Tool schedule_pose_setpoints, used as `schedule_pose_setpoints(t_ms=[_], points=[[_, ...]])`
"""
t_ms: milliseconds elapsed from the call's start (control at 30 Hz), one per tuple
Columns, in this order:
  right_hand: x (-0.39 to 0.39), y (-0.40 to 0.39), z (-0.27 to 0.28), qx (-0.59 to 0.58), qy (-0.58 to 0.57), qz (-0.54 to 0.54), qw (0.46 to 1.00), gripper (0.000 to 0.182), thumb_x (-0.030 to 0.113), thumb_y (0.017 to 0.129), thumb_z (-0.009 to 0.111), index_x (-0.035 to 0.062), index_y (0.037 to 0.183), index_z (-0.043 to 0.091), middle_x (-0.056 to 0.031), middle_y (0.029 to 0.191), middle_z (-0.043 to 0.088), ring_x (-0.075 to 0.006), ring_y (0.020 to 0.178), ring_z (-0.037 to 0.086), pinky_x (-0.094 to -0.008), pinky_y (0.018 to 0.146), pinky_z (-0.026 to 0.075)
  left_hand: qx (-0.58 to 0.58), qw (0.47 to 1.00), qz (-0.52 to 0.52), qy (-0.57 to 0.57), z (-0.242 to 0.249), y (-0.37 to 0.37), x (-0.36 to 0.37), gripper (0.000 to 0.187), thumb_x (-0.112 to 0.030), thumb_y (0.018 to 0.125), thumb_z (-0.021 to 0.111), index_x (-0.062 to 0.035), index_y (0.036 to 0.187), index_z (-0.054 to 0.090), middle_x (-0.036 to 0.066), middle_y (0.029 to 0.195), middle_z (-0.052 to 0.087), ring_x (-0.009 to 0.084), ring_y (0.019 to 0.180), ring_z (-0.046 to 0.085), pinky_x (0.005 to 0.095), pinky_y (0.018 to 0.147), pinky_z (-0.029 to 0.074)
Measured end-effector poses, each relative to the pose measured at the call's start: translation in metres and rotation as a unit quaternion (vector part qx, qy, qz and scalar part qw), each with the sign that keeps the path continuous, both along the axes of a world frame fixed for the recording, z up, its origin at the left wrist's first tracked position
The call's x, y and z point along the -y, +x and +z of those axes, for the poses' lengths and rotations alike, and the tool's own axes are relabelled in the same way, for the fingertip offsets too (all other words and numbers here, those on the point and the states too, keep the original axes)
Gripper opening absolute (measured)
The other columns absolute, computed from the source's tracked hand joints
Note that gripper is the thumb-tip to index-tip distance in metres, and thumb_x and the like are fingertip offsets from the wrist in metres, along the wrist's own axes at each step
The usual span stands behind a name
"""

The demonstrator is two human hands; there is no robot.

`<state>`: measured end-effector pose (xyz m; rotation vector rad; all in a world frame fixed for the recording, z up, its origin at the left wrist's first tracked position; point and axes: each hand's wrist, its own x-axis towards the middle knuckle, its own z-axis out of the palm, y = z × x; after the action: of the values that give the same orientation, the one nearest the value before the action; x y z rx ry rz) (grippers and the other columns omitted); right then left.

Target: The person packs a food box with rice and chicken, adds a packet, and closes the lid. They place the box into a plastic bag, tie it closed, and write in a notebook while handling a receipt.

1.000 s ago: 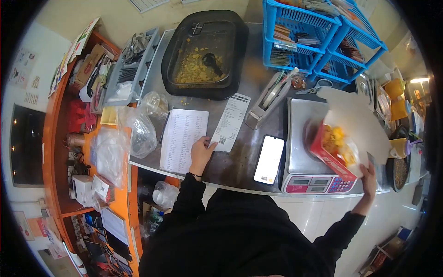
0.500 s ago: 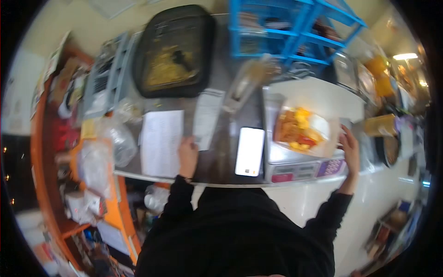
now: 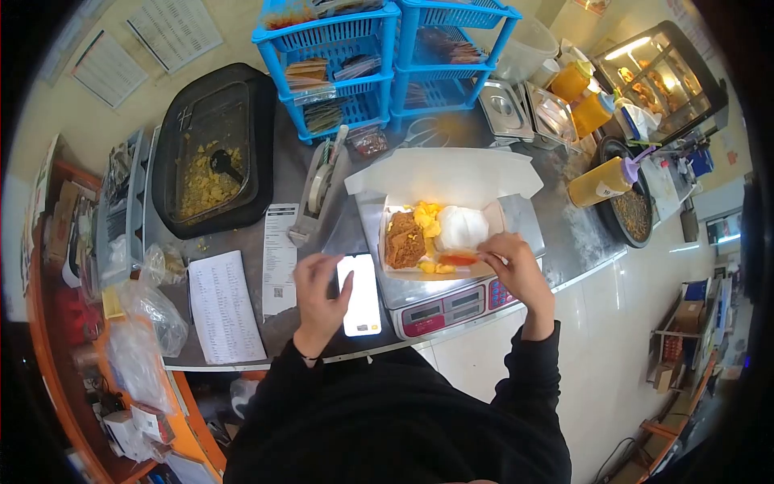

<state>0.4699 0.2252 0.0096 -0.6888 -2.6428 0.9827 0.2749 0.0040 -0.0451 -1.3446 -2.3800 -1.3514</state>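
An open paper food box (image 3: pixel 439 175) sits on a scale (image 3: pixel 463 310). Inside it are fried chicken (image 3: pixel 405 239), yellow pieces, a white mound (image 3: pixel 463 229) and a small red-orange item (image 3: pixel 458 259). My right hand (image 3: pixel 516 270) is at the box's right front corner, fingers pinched at the edge of the red-orange item. Over the left edge of a lit phone (image 3: pixel 360 298) is my left hand (image 3: pixel 322 297), its fingers apart and holding nothing. A printed receipt (image 3: pixel 280 258) and a handwritten sheet (image 3: pixel 223 306) lie to the left.
A black tray of yellow food (image 3: pixel 211 153) stands at the back left, with a tape dispenser (image 3: pixel 322 185) beside it. Blue racks (image 3: pixel 393 64) stand behind. Sauce bottles (image 3: pixel 601 181), metal containers (image 3: pixel 506 110) and a round black pan (image 3: pixel 627 211) are on the right.
The view has swung to the right. My right hand has gone from the box's right side to its front corner. My left hand has moved from the receipt to the phone.
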Motion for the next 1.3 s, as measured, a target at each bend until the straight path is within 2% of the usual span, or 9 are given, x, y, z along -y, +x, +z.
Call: schedule_pose_setpoints(t_ms=[300,467,567,700,767,933,1067,1267,1300], points=[[-0.017,-0.004,0.03,-0.072,0.1,-0.031,0.992,0.03,0.009,0.064,0.068,0.0022,0.092,0.059,-0.0085,0.075,0.056,-0.0246,0.075,0.053,-0.0312,0.074,0.04,0.011,0.994,-0.073,0.081,0.004,0.009,-0.052,0.024,-0.003,0.068,0.064,-0.0017,0.09,0.056,0.013,0.091,0.046,0.026,0.083,0.049,0.032,0.071,0.041],[-0.129,0.014,0.092,-0.164,0.16,-0.142,0.963,0.017,0.007,0.071,0.063,0.0,0.087,0.06,-0.0075,0.075,0.059,-0.0177,0.07,0.056,-0.0281,0.065,0.043,0.054,0.994,-0.042,0.08,-0.002,0.015,-0.07,0.031,-0.009,0.073,0.061,-0.0019,0.101,0.048,0.014,0.097,0.044,0.027,0.094,0.043,0.0322,0.081,0.035],[-0.249,-0.033,0.099,-0.222,0.15,-0.167,0.949,0.016,0.012,0.076,0.057,-0.0016,0.085,0.06,-0.0129,0.075,0.061,-0.0206,0.069,0.059,-0.0285,0.064,0.045,0.209,0.971,0.007,0.112,-0.042,0.027,-0.073,0.038,-0.009,0.078,0.054,-0.0026,0.112,0.039,0.011,0.103,0.041,0.0218,0.097,0.041,0.0304,0.084,0.034],[-0.412,-0.135,0.073,-0.087,0.192,-0.015,0.977,0.019,0.015,0.072,0.058,0.0011,0.083,0.062,-0.0148,0.074,0.062,-0.0223,0.069,0.061,-0.031,0.062,0.046,0.344,0.923,0.063,0.161,-0.034,0.051,-0.086,0.042,-0.014,0.083,0.047,-0.0039,0.12,0.031,0.009,0.109,0.039,0.0176,0.097,0.041,0.03,0.085,0.034],[-0.481,-0.181,0.032,0.089,0.135,0.011,0.987,0.022,0.018,0.069,0.06,0.0038,0.086,0.063,-0.0128,0.077,0.063,-0.022,0.069,0.06,-0.0327,0.062,0.046,0.334,0.925,0.118,0.137,-0.024,0.06,-0.091,0.042,-0.016,0.084,0.044,-0.0035,0.121,0.03,0.009,0.109,0.039,0.0174,0.097,0.041,0.0301,0.085,0.034],[-0.519,-0.236,-0.001,0.441,0.19,0.091,0.873,0.039,0.027,0.068,0.061,0.0095,0.103,0.058,-0.0113,0.098,0.059,-0.023,0.079,0.056,-0.0375,0.066,0.046,0.29,0.928,0.211,0.099,-0.025,0.066,-0.092,0.046,-0.014,0.08,0.049,-0.001,0.12,0.032,0.011,0.109,0.04,0.0182,0.095,0.042,0.0304,0.083,0.034],[-0.511,-0.264,-0.01,0.504,0.24,0.194,0.806,0.048,0.024,0.074,0.055,0.0097,0.119,0.045,-0.0148,0.108,0.055,-0.027,0.087,0.057,-0.0405,0.069,0.048,0.294,0.923,0.238,0.075,-0.016,0.067,-0.097,0.047,-0.014,0.078,0.05,-0.0005,0.119,0.033,0.011,0.108,0.041,0.019,0.094,0.042,0.0301,0.083,0.035],[-0.465,-0.231,0.009,0.265,0.003,0.044,0.963,0.028,0.024,0.074,0.052,0.0037,0.09,0.063,-0.0117,0.092,0.062,-0.0217,0.077,0.059,-0.0366,0.069,0.046,0.279,0.92,0.266,0.064,-0.016,0.069,-0.099,0.046,-0.01,0.075,0.051,0.0001,0.118,0.036,0.011,0.107,0.043,0.0178,0.09,0.044,0.029,0.08,0.036],[-0.496,-0.25,-0.011,0.402,0.186,0.113,0.89,0.026,0.024,0.076,0.05,0.0057,0.089,0.064,-0.0111,0.089,0.063,-0.0188,0.076,0.059,-0.0349,0.069,0.046,0.284,0.918,0.269,0.061,-0.013,0.069,-0.1,0.046,-0.01,0.075,0.052,-0.0001,0.118,0.036,0.011,0.108,0.044,0.0177,0.09,0.044,0.0289,0.08,0.036]])
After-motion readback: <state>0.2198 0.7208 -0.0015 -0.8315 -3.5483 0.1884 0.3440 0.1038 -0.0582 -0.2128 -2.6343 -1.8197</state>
